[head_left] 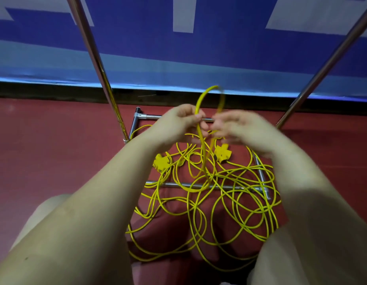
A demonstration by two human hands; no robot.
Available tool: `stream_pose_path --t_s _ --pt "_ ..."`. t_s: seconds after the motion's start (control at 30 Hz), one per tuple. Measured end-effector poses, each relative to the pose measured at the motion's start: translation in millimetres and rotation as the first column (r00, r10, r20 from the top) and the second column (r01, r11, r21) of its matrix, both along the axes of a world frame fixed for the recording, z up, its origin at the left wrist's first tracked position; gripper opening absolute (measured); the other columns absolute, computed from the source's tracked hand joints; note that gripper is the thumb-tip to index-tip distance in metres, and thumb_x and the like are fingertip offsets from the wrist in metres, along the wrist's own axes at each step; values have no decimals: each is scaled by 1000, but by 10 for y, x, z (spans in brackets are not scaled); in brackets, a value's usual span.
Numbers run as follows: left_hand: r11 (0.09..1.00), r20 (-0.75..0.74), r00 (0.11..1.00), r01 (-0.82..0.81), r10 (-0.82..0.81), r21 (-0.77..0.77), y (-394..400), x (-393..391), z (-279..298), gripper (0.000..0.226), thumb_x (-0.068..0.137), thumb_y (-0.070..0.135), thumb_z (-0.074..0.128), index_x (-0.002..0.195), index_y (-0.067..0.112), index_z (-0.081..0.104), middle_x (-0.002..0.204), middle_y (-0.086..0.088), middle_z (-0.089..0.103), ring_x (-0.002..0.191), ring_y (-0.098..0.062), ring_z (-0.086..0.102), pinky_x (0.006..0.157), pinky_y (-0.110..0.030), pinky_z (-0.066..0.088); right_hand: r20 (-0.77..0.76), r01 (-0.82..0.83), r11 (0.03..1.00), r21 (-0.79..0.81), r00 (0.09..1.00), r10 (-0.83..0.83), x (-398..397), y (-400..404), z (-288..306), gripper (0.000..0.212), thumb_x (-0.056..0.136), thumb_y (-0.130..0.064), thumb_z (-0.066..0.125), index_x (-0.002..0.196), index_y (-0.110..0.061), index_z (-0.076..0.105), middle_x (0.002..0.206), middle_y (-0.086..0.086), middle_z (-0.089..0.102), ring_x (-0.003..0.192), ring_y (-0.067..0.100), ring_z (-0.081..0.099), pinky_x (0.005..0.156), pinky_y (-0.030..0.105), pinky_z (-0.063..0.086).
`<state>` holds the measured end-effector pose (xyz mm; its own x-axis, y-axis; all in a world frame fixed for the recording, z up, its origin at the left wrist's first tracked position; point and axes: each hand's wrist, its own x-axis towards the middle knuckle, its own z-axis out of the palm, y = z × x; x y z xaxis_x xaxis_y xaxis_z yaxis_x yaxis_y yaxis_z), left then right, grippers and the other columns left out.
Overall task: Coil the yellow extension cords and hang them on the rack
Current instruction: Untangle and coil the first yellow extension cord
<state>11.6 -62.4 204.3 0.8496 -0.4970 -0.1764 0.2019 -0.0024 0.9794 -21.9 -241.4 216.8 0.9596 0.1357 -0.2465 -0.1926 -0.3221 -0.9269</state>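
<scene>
Both hands are up over the middle of the floor, close together, with a loop of yellow cord (201, 103) arching up between them. The left hand (182, 122) has its fingers curled round the cord where the loop comes down, pinching it. The right hand (234, 128) is blurred; its fingers look bent toward the other side of the loop, but I cannot tell whether they actually grip it.

From the left hand a strand drops straight down into the rest of the cords (230, 202), which lie in a loose, tangled spread of loops on the red floor (44, 151), near the person's legs. Two yellow socket blocks sit in the tangle: one (161, 162) on the left, one (221, 154) just below the right hand.

The rack (178, 184) stands over the heap. Its low steel bars cross under and through the cords, and two long poles slant upward, one at far left (92, 54), one at far right (326, 64). Behind it is a blue and white wall (178, 48).
</scene>
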Motion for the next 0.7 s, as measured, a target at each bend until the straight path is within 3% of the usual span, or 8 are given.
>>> stream_pose_path --t_s 0.1,0.23,0.33,0.4,0.43,0.5,0.6,0.7 --pt "972 -79 986 -159 147 -173 17 57 74 15 100 12 41 89 15 51 64 5 64 64 -9 68 56 -26 57 -39 -256 874 -413 964 264 -67 119 -220 26 83 -25 69 104 -10 62 95 4 66 86 11 59 81 28 47" --pt "917 -123 958 -283 258 -280 48 97 144 12 100 12 43 95 13 53 78 -1 64 68 -11 70 59 -28 59 88 -173 881 -441 968 235 -67 216 -278 9 89 -19 62 93 -12 60 84 4 66 77 18 61 77 31 48" --pt "956 -71 976 -215 205 -200 62 81 102 20 97 16 48 117 16 51 101 -1 66 91 -13 68 77 -30 56 113 -70 967 -247 988 101 -45 209 -202 12 94 -16 53 83 -20 53 76 -2 65 65 11 64 66 25 53" --pt "990 82 996 10 -22 140 63 10 6 34 95 25 53 128 21 48 111 7 63 106 -6 62 86 -24 50 75 87 996 -24 994 -85 -24 166 -123 14 96 -15 50 82 -20 52 77 0 65 58 7 66 59 20 55" --pt "944 107 977 145 -184 297 52 -40 -32 36 94 27 54 129 24 48 113 12 61 107 1 59 86 -18 48 51 169 983 72 984 -172 -12 137 -85 14 97 -15 49 83 -18 52 78 2 66 57 6 67 57 20 55" --pt "866 92 930 293 -357 406 15 -104 -137 41 93 25 56 133 24 46 121 13 56 112 7 52 96 -15 43 -19 296 929 222 954 -300 6 84 -18 14 97 -15 47 85 -16 52 79 4 67 55 8 68 55 20 56" --pt "892 146 936 247 -321 379 -8 -82 -259 36 94 20 56 128 22 47 122 12 56 116 2 51 103 -17 39 -110 410 815 409 909 -402 32 29 47 14 98 -17 46 85 -13 51 72 3 69 54 11 68 50 19 54" --pt "790 201 910 187 -364 584 -1 -32 -390 27 95 30 54 118 15 55 116 -3 62 111 -17 57 100 -32 43 -168 432 717 547 896 -412 52 23 81 15 98 -19 46 84 -15 50 61 -3 70 53 8 67 48 17 52"
